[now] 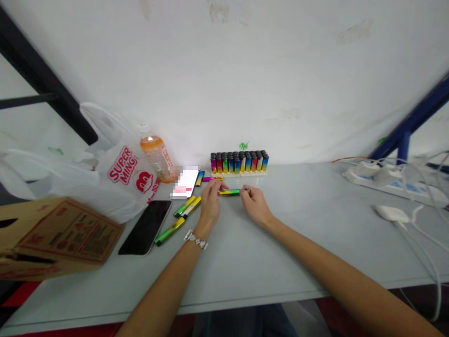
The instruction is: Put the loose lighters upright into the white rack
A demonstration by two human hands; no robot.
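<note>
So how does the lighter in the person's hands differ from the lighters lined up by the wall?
Pose: the held lighter lies roughly level, while the lined-up lighters stand upright. State: the held lighter is between the left hand and right hand; the lined-up lighters stand in a pale tray, untouched. Both have brightly coloured bodies.

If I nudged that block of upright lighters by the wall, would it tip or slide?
The lighters might tip under a hard push, standing tall above a low, pale base. A gentle push on that base would probably slide them together, since they stand packed in close rows. Singly, they may feel slippery: their sides look glossy.
</note>
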